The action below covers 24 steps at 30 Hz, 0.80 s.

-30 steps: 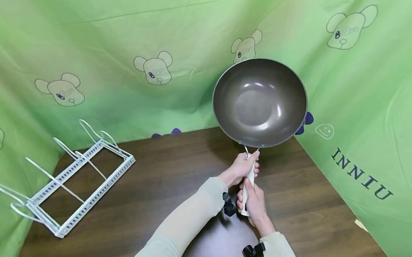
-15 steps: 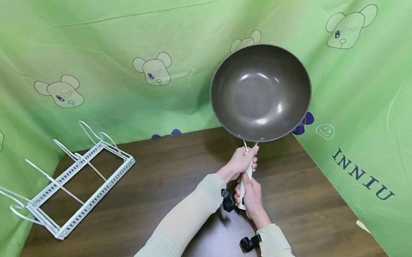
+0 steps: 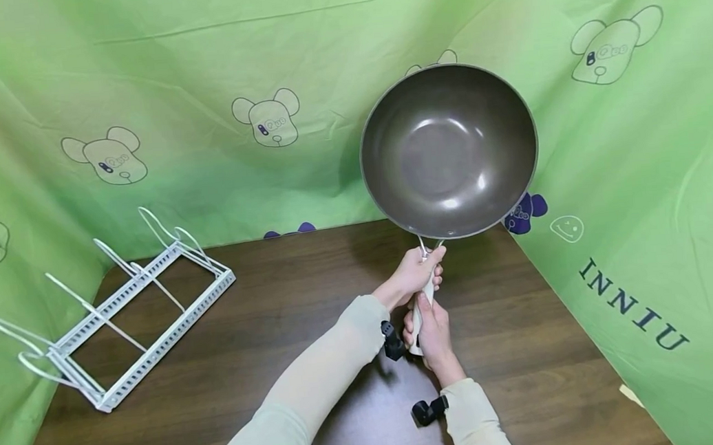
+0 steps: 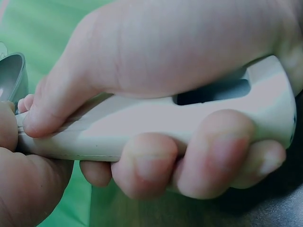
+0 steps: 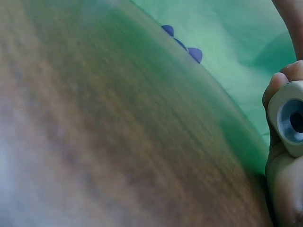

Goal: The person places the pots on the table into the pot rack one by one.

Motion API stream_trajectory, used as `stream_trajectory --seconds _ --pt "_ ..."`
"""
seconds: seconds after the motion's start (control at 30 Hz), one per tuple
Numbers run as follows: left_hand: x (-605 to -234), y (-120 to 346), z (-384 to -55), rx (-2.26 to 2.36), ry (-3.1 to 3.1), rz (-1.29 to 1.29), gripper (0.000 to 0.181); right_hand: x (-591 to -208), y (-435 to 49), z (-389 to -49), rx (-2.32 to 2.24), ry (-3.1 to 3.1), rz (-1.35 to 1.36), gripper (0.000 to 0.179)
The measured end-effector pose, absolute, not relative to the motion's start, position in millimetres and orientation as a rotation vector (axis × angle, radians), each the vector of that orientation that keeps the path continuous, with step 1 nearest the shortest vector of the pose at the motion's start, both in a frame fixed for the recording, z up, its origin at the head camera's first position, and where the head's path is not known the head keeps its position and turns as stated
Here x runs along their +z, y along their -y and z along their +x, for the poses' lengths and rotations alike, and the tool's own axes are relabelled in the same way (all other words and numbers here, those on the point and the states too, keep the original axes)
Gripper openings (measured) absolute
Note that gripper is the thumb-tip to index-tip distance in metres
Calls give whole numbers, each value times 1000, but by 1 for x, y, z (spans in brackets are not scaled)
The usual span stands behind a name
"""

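A dark grey-brown wok (image 3: 442, 158) is raised in front of the green cloth, its hollow inside facing me in the head view. Both hands grip its pale handle (image 4: 128, 120). My left hand (image 3: 412, 274) holds the part nearest the pan, close under the metal neck. Lower down, my right hand (image 3: 435, 331) wraps round the handle near its end, thumb laid along the top. The left wrist view shows the right hand's fingers curled under the handle and the slot near its tail. In the right wrist view, the handle's hollow end (image 5: 289, 118) shows at the right edge.
On the left of the brown wooden table (image 3: 263, 312) stands a white metal rack (image 3: 183, 321) with upright wire loops. Green cloth (image 3: 184, 69) printed with bear heads hangs behind and along both sides.
The wok has risen in the head view, and its opening looks larger and rounder. Both hands have moved up with it, still on the handle. The rack has stayed put.
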<state>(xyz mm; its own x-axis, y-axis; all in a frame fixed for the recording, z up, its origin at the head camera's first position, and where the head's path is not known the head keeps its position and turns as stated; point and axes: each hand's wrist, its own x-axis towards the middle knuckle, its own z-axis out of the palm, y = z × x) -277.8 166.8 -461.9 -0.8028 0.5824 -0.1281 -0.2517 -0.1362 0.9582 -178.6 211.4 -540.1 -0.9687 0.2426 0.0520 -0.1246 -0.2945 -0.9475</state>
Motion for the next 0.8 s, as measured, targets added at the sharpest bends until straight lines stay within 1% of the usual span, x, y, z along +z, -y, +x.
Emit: stream_trajectory --seconds 0.17,0.37,0.8 --pt "-461 -164 -282 2001 -1584 376 29 -541 -210 -185 2327 1707 -99 59" --pt "-458 -162 -284 2018 -1583 405 29 -541 -210 -191 2307 1714 -44 54" --pt "-451 -151 -295 2031 -1642 422 31 -538 -207 -206 2293 1736 65 56"
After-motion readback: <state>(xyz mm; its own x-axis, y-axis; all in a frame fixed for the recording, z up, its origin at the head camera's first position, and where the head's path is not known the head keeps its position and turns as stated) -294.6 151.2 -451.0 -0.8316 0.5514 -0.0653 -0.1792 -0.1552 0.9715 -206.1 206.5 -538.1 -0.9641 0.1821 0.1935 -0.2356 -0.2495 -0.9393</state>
